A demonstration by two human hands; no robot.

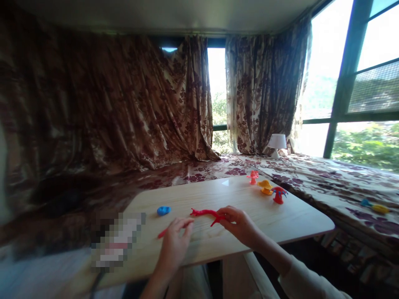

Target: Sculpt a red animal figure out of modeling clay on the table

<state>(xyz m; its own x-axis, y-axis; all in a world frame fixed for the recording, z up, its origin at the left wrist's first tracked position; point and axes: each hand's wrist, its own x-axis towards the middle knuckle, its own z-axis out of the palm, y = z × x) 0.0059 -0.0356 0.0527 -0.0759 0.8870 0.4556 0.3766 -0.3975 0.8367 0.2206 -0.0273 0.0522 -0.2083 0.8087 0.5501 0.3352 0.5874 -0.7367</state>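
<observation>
The right hand (235,220) pinches the right end of a red branch (204,213) over the table (202,193). Just below the branch's left end, the left hand (177,236) has its fingers drawn narrow; whether they grip the red stick (161,234) beside them I cannot tell. A blue lump (163,211) sits left of the branch.

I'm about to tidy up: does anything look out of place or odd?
The blue-and-yellow item lies off the table, on the floral cover at right, while other bright pieces stand on the tabletop. The left curtain sags at its top, baring a bright gap. I see nothing spilled.
</observation>
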